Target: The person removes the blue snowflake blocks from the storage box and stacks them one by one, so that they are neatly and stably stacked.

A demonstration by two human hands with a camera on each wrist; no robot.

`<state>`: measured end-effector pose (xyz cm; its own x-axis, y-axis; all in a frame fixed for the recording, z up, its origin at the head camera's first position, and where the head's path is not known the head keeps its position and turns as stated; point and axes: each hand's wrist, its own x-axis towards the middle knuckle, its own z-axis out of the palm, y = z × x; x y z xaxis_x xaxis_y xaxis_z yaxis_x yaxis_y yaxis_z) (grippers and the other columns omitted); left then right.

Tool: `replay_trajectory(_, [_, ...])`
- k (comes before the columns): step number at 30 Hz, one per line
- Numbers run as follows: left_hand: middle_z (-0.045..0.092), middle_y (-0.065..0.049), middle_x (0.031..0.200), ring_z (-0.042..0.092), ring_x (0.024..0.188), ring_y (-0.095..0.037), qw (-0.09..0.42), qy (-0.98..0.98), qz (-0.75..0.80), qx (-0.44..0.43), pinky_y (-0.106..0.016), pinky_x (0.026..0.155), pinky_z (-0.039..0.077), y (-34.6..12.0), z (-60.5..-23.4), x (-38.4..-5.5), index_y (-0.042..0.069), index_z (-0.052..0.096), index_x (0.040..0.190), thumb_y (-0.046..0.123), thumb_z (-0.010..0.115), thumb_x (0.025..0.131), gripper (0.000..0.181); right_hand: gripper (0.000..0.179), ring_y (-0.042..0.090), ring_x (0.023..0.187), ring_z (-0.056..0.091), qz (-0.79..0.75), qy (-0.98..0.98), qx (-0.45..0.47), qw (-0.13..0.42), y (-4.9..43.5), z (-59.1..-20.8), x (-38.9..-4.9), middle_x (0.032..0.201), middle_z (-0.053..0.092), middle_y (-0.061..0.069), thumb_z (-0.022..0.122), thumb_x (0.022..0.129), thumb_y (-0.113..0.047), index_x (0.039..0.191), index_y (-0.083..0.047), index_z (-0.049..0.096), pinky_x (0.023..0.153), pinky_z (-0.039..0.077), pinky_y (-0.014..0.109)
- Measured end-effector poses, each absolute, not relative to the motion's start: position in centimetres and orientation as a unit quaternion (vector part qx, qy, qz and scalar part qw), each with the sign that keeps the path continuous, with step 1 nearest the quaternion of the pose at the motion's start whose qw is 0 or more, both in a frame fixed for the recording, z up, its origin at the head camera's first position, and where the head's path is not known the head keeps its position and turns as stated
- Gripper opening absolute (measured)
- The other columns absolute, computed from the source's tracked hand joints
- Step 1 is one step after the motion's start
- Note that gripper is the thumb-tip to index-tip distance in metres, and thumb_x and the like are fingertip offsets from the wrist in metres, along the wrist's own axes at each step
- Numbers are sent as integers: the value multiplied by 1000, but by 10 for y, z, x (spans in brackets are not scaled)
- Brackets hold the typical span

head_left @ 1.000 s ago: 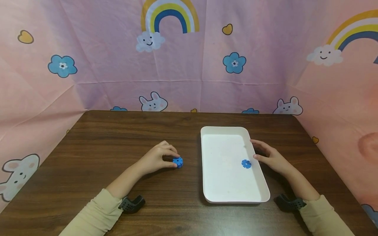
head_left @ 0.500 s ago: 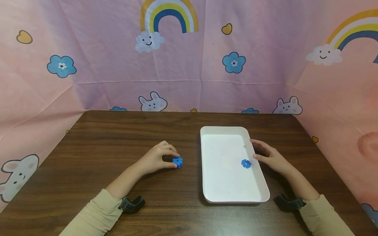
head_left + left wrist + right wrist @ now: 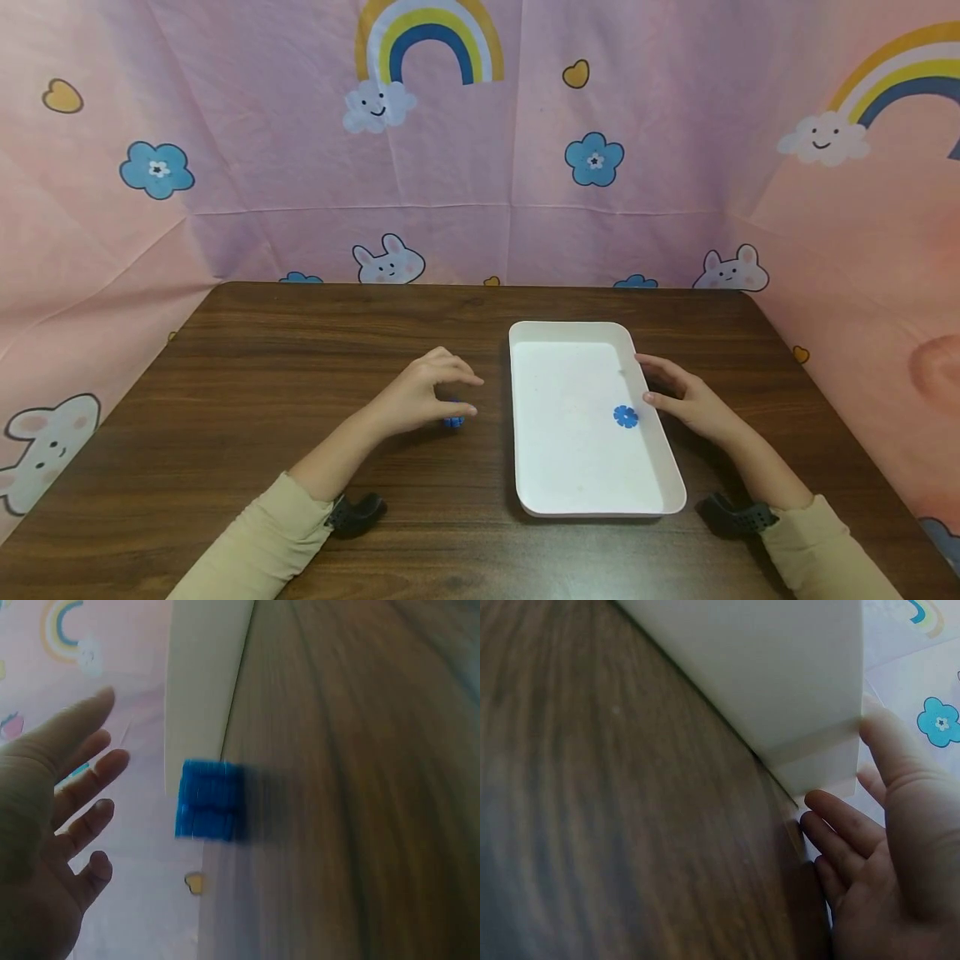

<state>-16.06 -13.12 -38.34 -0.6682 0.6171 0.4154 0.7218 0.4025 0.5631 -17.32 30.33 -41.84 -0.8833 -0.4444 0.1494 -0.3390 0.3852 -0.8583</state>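
My left hand (image 3: 422, 395) is raised over the table, thumb and fingers spread with nothing between them. Partly hidden under its thumb, a short stack of blue notched plastic discs (image 3: 453, 422) stands on the table; in the left wrist view the stacked discs (image 3: 208, 801) show edge-on, apart from the fingers. At the right long side of a white tray (image 3: 566, 467), my right hand (image 3: 693, 408) rests its thumb and fingertips along the rim, fingers relaxed. A single blue notched disc (image 3: 626, 417) lies flat inside the tray, near the right thumb.
The brown wooden table (image 3: 300, 333) reaches back to a pink cloth backdrop (image 3: 465, 167) printed with rainbows and rabbits. A black wrist-worn device (image 3: 356, 515) sits at the left cuff, and another black device (image 3: 735, 515) at the right.
My left hand has let go of the stack of blue discs, opened its fingers and moved slightly right and up. The right hand and the tray have not moved.
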Motion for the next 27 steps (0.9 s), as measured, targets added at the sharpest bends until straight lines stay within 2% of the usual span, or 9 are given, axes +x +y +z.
replay_trajectory(15, [68,5,104,51,97,-10,37,-816,-382,-433,-29,81,45,-64,-380,-162,8,73,106,21,82,76,34,58,46,126,39,-501,834,-226,57,304,-418,-173,141,40,24,62,93,-11,144,-4,36,96,33,63])
replay_trajectory(21, [68,0,107,51,100,-12,-6,-816,-386,-431,-36,82,46,-37,-379,-160,7,72,109,21,80,80,33,58,46,127,38,-501,834,-226,55,304,-417,-173,143,39,23,62,93,-11,144,-4,36,96,33,62])
replay_trajectory(27, [69,-1,107,53,100,-19,-31,-822,-383,-421,-31,83,42,-14,-379,-161,7,71,111,22,80,80,35,56,48,127,38,-496,835,-234,52,303,-415,-173,141,40,26,61,93,-6,143,-1,37,96,32,63])
